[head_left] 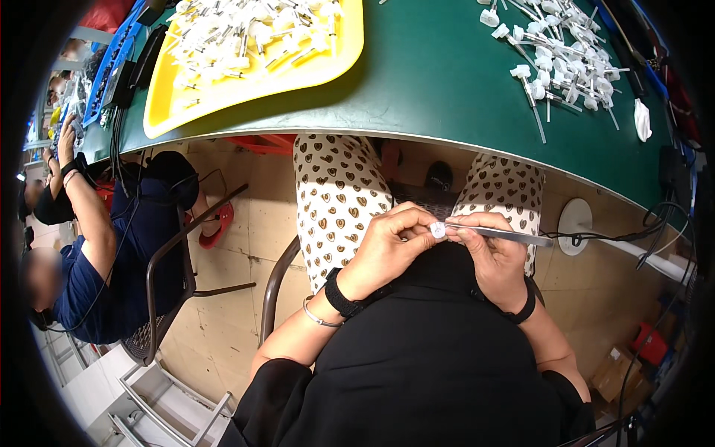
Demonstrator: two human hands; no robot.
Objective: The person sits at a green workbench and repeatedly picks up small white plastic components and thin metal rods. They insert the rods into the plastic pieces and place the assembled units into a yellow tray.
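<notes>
Close above my lap, my left hand (391, 244) pinches a small whitish plastic part (438, 230) between thumb and fingertips. My right hand (494, 257) is closed on slim grey metal tweezers (514, 235), whose wide end sticks out to the right. Their tip meets the plastic part, though the fingers hide the exact contact. On the far side of the table edge, a yellow tray (261, 102) is heaped with white plastic pieces with metal pins. A loose pile of similar white pieces (555, 63) lies at the table's right.
The green table (432, 82) spans the far side. A small white object (642, 121) lies near its right edge, beside dark cables (655, 223). At left, a co-worker (141, 246) in dark blue sits on a chair. A white round base (575, 226) stands at right on the floor.
</notes>
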